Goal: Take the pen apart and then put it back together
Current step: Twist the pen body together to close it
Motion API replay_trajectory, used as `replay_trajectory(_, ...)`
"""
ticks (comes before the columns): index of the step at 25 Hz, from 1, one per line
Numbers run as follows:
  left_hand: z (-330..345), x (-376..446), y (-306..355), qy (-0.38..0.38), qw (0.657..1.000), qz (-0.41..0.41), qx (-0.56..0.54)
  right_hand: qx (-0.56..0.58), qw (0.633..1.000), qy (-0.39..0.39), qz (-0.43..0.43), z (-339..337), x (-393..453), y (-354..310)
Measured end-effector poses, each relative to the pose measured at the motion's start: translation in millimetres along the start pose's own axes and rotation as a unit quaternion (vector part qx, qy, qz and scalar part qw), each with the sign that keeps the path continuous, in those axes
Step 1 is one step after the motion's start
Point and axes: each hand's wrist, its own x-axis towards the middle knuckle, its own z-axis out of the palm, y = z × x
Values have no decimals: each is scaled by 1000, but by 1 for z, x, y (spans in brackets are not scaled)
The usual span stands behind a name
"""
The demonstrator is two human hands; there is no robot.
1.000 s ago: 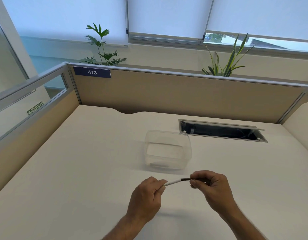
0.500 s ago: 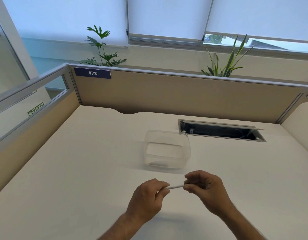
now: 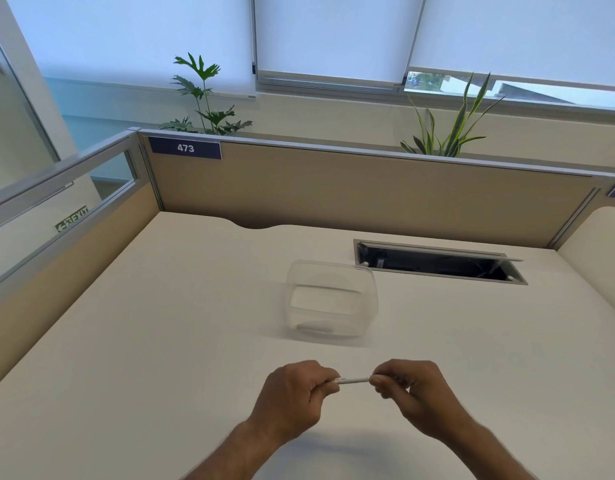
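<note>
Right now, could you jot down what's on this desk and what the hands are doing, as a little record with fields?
Setting: cream office desk with beige partition walls
Held item: slim white pen, roughly level, above the desk
Left hand: pinching the pen's left end
Right hand: pinching the pen's right end
Container: clear, lidless plastic tub, beyond the hands, looks empty
Desk opening: dark cable slot with open metal flap, right of the tub
Loose pen parts on desk: none visible
</note>
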Motion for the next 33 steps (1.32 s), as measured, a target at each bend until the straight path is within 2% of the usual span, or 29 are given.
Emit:
replay_trajectory(6,-1,6,10,74,997,26,3,51,997,-9,62,10,-3,-6)
replay_trajectory(9,-1,5,8,48,998,32,18,85,990,-21,109,10,-1,-3)
replay_trajectory(14,-1,-2,1,11,998,20,63,8,1000,-8,-14,7,-10,11)
replay_trajectory(18,1,-2,0,-24,997,11,68,-23,1000,4,-20,13,-12,13)
replay_trajectory(22,1,-1,4,-2,998,43,48,40,998,38,21,20,-9,6)
replay_trajectory(24,0,3,7,29,997,60,49,95,992,42,74,23,-6,0)
replay_trajectory(26,-2,6,7,48,996,61,39,149,979,16,141,23,-1,-2)
replay_trajectory(28,-3,7,7,49,996,59,42,162,973,-12,166,20,2,1)
replay_trajectory(30,-3,5,6,37,996,56,62,129,983,-6,130,17,0,7)
replay_trajectory(33,-2,2,4,11,996,40,77,39,999,8,21,15,-8,14)
